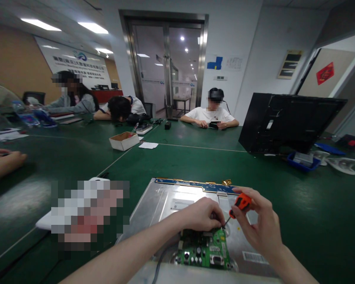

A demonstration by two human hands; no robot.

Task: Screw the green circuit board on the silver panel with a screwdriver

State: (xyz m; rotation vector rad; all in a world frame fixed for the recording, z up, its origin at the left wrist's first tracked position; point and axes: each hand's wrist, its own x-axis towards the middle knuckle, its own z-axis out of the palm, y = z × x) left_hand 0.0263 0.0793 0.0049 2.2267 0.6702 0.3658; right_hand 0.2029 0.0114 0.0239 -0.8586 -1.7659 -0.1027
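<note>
My right hand (263, 221) grips the orange and black handle of a screwdriver (243, 201) between thumb and fingers. The shaft slants down to the left, its tip at the upper right corner of a green circuit board (204, 248). Close by that tip, my left hand (203, 215) has its fingers bent and pinched together over the board's top edge; what they hold, if anything, is hidden. The board lies on a silvery metal panel (149, 209). Along the panel's far edge runs a narrow blue circuit strip (192, 184).
A black flat screen (284, 122) stands at the right, beside a blue tray (303, 162). Farther back lies an open white box (124, 141). A white object (45, 221), partly blurred, is at the left on the green table (192, 161). Several people sit around it.
</note>
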